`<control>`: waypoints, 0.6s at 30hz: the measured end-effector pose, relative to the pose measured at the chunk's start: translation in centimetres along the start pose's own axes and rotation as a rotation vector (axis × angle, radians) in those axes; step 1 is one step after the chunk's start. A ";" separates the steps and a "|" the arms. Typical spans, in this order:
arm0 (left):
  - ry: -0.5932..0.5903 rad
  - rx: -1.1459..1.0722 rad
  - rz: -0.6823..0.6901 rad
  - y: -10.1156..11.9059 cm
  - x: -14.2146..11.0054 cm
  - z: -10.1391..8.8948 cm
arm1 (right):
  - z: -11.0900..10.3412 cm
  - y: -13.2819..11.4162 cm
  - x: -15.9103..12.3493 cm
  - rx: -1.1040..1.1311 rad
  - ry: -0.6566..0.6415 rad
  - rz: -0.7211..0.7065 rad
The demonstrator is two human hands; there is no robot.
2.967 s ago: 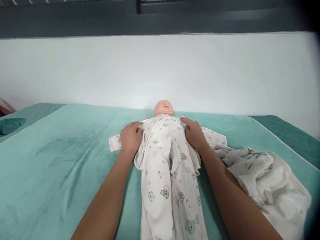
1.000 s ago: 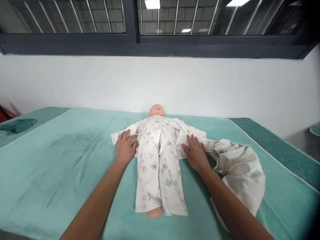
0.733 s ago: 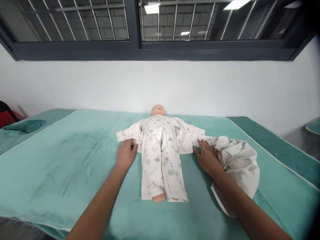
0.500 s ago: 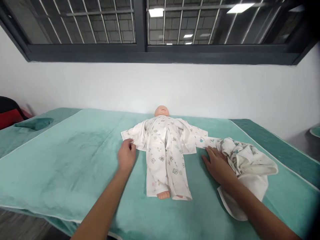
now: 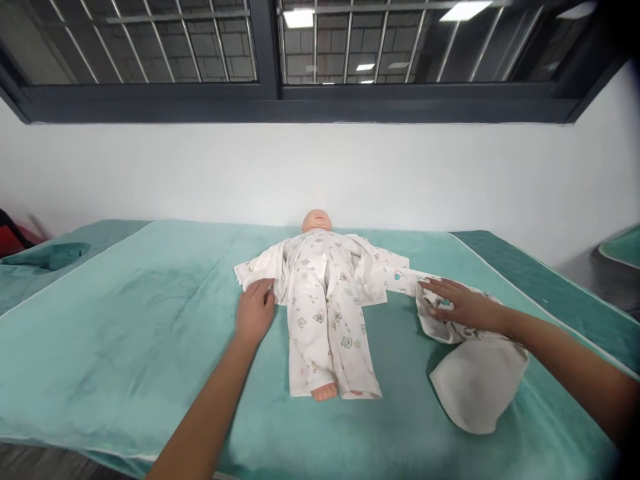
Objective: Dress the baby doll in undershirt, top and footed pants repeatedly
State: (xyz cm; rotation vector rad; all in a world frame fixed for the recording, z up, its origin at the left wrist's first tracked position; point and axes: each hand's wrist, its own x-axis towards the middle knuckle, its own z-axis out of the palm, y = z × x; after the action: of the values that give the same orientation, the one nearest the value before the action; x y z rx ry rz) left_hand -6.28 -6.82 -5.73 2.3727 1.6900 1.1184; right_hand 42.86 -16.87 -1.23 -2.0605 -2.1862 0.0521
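A baby doll (image 5: 317, 221) lies on its back in the middle, dressed in a white printed baby shirt (image 5: 373, 283) and matching trousers (image 5: 313, 333). My left hand (image 5: 256, 312) is closed at the shirt's edge, by the sleeve on the left, its fingertips pinching the cloth. To the right of the doll lies a crumpled white printed cloth (image 5: 477, 383), its narrow end reaching the shirt sleeve on that side. My right hand (image 5: 463, 307) rests on this cloth with fingers stretched out and palm down. Part of the cloth is hidden beneath it.
A green padded bed cover (image 5: 150, 320) spreads under everything, with a pale seam along each side. Behind it rises a white wall (image 5: 210, 170) with a dark-framed barred window (image 5: 270, 103). Something red and black (image 5: 11, 237) stands at the far left.
My right hand has moved up and to the right, from beside the crumpled cloth onto it. The cloth is flatter and folded lower. My left hand stays at the shirt's edge.
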 end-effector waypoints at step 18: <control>-0.003 -0.052 -0.151 -0.4 0.5 0.3 | -1.1 -2.7 -4.1 -0.134 -0.309 -0.144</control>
State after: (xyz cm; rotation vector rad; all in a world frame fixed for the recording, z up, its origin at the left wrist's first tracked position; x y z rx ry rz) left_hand -6.37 -6.10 -5.83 2.1739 1.7810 1.1189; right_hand 40.50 -21.18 -0.12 -2.0746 -2.5804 0.2304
